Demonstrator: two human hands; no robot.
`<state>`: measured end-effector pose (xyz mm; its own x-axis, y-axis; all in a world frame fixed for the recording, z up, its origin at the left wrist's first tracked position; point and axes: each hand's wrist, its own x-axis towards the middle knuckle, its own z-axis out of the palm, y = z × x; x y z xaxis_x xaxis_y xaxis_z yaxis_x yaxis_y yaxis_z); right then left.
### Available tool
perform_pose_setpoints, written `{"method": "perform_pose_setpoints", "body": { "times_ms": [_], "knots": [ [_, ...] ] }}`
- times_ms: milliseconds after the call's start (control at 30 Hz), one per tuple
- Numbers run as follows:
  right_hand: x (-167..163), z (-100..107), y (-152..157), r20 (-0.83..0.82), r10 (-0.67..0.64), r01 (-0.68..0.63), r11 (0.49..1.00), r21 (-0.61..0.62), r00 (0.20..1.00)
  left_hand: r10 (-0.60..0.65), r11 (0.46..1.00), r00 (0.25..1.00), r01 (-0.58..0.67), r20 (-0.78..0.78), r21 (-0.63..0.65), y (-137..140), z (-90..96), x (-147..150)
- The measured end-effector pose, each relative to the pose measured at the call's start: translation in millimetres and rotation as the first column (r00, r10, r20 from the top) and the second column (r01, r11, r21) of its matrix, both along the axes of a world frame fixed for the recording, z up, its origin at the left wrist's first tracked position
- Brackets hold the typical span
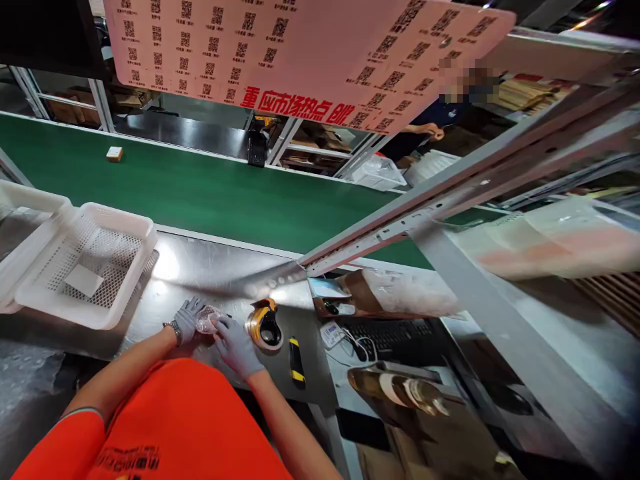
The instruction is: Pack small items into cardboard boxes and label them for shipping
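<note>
**Both hands closed on a small bubble-wrapped item at the near table edge**

The left hand [187, 320] and right hand [234, 343], both in grey gloves, grip a small clear-wrapped bundle [207, 319] between them, low over the steel table [210, 267]. In my judgement the wrap should be kept taut, with the fingers pinching its loose edge down flat, so the film does not spring open.

Just right of the hands lies a tape dispenser [263, 325], and beyond it a yellow-and-black utility knife [297, 360]. A white mesh basket [85, 263] sits to the left. A keyboard [387, 333] lies further right.

On the far side runs a green conveyor belt [200, 190] carrying one small box [115, 154].

Writing: an overhead pink sheet [310, 47] bears rows of QR codes and large red Chinese characters, partly cut off; the small captions are too fine to read
</note>
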<state>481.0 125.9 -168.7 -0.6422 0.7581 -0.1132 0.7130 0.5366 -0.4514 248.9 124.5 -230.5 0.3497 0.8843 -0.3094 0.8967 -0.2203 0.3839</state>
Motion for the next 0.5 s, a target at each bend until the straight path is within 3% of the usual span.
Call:
{"method": "perform_pose_setpoints", "body": {
  "times_ms": [67,233,367,500],
  "knots": [
    [-13,-8,2,0.031,0.069,-0.066,0.994,-0.082,0.997,-0.017,1.0,0.999,0.016,-0.028,-0.025,2,0.1,2],
    [-58,-19,26,0.353,-0.087,0.169,0.963,-0.209,0.932,-0.013,0.999,1.0,0.012,-0.011,-0.041,-4,13.1,-1],
    [-86,-27,43,0.387,-0.144,0.244,0.944,-0.223,0.911,0.092,0.995,0.995,-0.094,0.045,0.043,-22,36.6,-1],
    [-96,-32,52,0.371,-0.175,0.28,0.927,-0.25,0.912,0.045,0.999,0.999,-0.045,0.021,-0.003,-27,54.5,10]
  ]
}}
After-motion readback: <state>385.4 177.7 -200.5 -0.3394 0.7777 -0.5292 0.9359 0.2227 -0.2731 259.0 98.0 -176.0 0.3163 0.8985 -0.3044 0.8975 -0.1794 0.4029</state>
